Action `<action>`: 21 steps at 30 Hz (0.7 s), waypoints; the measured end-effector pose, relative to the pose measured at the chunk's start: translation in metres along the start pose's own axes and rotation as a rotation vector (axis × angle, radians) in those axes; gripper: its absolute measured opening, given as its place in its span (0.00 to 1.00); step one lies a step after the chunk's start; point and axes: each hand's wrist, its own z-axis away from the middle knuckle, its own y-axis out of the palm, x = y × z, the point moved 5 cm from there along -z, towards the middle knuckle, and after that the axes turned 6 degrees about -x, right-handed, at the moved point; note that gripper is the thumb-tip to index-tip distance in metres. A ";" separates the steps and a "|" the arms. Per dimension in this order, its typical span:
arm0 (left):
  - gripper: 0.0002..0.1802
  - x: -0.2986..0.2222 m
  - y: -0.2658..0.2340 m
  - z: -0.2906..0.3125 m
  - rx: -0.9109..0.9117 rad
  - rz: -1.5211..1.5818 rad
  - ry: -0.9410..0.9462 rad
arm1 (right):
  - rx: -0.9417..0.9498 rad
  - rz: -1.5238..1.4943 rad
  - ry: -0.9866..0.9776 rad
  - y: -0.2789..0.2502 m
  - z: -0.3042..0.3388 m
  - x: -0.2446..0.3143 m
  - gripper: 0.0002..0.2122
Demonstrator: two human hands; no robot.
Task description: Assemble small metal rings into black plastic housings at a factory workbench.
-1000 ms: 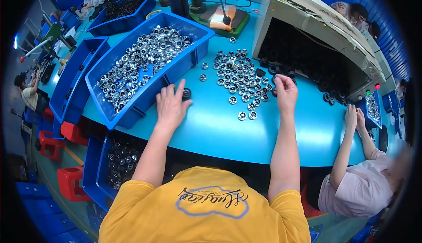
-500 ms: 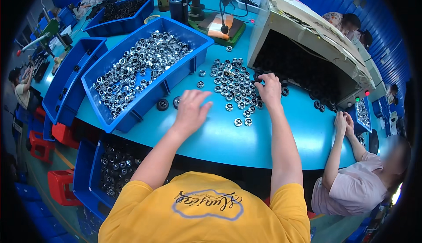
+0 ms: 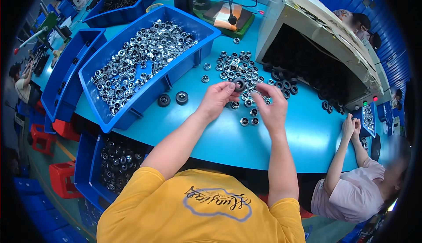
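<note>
So far, two tyred wheels [image 3: 181, 98] are set aside; a black ring [image 3: 239, 84] is pinched by the left hand [image 3: 217, 99]; the right hand [image 3: 273, 107] is held unclosed; many hubs [image 3: 233, 66] are left bare.

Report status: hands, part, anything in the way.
Left hand pinching black ring. Right hand curled beside it, grip unclear. Loose silver hubs crowd the nearby tabletop.
</note>
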 end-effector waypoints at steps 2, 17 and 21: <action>0.19 -0.002 -0.005 -0.002 0.025 0.031 -0.006 | 0.080 -0.014 0.105 -0.012 0.003 -0.016 0.11; 0.20 0.003 0.001 0.000 0.233 0.301 -0.095 | 0.358 0.183 0.209 -0.022 0.065 -0.032 0.15; 0.19 0.003 0.002 0.000 0.270 0.303 -0.094 | 0.245 -0.080 0.303 -0.023 0.055 -0.034 0.15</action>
